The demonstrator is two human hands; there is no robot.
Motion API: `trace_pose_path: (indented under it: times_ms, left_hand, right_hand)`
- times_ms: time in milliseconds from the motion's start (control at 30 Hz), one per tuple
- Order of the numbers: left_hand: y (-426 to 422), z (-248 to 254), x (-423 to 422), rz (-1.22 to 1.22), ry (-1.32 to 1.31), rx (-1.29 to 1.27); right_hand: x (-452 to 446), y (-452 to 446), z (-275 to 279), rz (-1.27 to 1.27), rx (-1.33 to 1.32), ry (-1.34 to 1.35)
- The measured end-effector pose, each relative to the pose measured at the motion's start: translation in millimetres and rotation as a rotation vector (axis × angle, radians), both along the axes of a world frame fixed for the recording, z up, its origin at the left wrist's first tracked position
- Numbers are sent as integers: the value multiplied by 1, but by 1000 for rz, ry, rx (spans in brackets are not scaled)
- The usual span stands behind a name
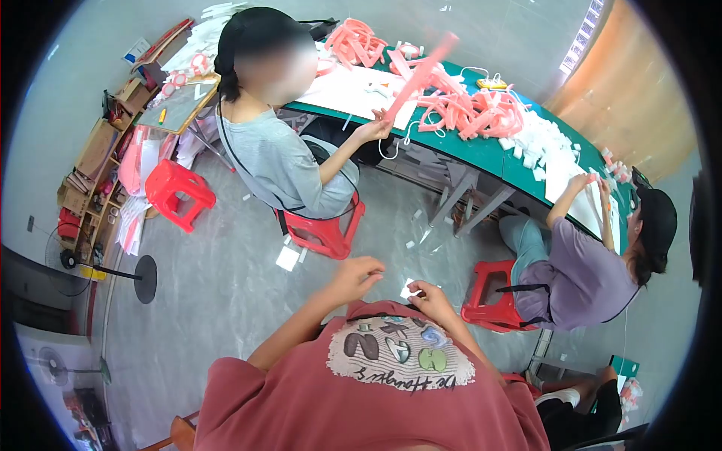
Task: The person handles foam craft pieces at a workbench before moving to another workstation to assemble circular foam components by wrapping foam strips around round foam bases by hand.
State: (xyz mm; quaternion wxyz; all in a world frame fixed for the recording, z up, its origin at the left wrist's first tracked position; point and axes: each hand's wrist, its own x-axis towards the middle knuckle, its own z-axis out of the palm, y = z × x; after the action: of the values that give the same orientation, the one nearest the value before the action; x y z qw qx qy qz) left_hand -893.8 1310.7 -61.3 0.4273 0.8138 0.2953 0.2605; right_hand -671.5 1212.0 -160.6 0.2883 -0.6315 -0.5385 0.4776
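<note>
My left hand is held in front of my red shirt, its fingers loosely bent and apart, with nothing seen in it. To its right, my right hand hangs over the shirt's upper edge, fingers slightly curled and open. A small white piece shows right beside the right fingertips; it looks like a scrap on the floor behind them, though I cannot tell for sure. Both hands are well apart from the green worktable.
A person in grey lifts a pink foam strip. Another, in purple, works at the table's right end. Pink strips and white foam blocks cover the table. Red stools and a fan stand around.
</note>
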Motion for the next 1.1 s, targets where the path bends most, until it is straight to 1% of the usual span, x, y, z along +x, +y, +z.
trace_pose_path:
  times_ms: [67, 167, 300, 333, 400, 467, 533, 600, 667, 700, 767, 800, 833, 867, 900, 933, 1000, 1067, 1100]
  left_hand:
    - [-1, -4, -12, 77, 25, 124]
    - [-3, -5, -20, 76, 70, 73]
    - [6, -9, -13, 94, 30, 10]
    - [16, -13, -9, 114, 8, 48]
    - [38, -10, 2, 135, -13, 77]
    - [68, 3, 19, 175, -29, 132]
    - [107, 7, 43, 204, -120, 211]
    - [147, 16, 69, 216, -80, 232]
    - [186, 15, 101, 310, -122, 384]
    - [203, 14, 118, 316, -118, 376]
    - [237, 13, 151, 540, -194, 555]
    - [254, 9, 161, 555, -191, 547]
    - [272, 6, 171, 475, -169, 497]
    - [289, 1, 180, 395, -145, 447]
    - [303, -4, 190, 400, -155, 529]
    - [310, -6, 195, 416, -147, 516]
    - [325, -9, 206, 421, -54, 373]
    - [326, -4, 214, 500, -35, 372]
    - [328, -6, 216, 472, -18, 405]
  right_hand:
    - [-8, 5, 3, 13, 5, -9]
    - [-14, 10, -1, 95, 26, -6]
    - [-14, 8, 6, 72, -19, -30]
    - [-11, 7, 2, 70, -23, -33]
    - [-1, 2, -9, -17, -6, 94]
    - [8, 1, -11, -68, -21, 99]
    - [19, 4, -9, -116, -47, 102]
    - [31, 14, -5, -139, -120, 110]
    - [46, 31, -8, -139, -135, 115]
    - [55, 41, -10, -144, -138, 119]
    - [81, 67, -18, -123, -119, 84]
    - [95, 81, -20, -107, -93, 50]
    - [106, 100, -3, -107, -158, 39]
    - [121, 118, -2, -91, -163, 37]
    - [135, 134, -2, -57, -96, -22]
    - [146, 149, 2, -21, -33, -79]
    - [172, 188, 13, 9, -93, -75]
    - [193, 223, 14, -120, 83, 144]
    - [202, 242, 18, -99, 117, 139]
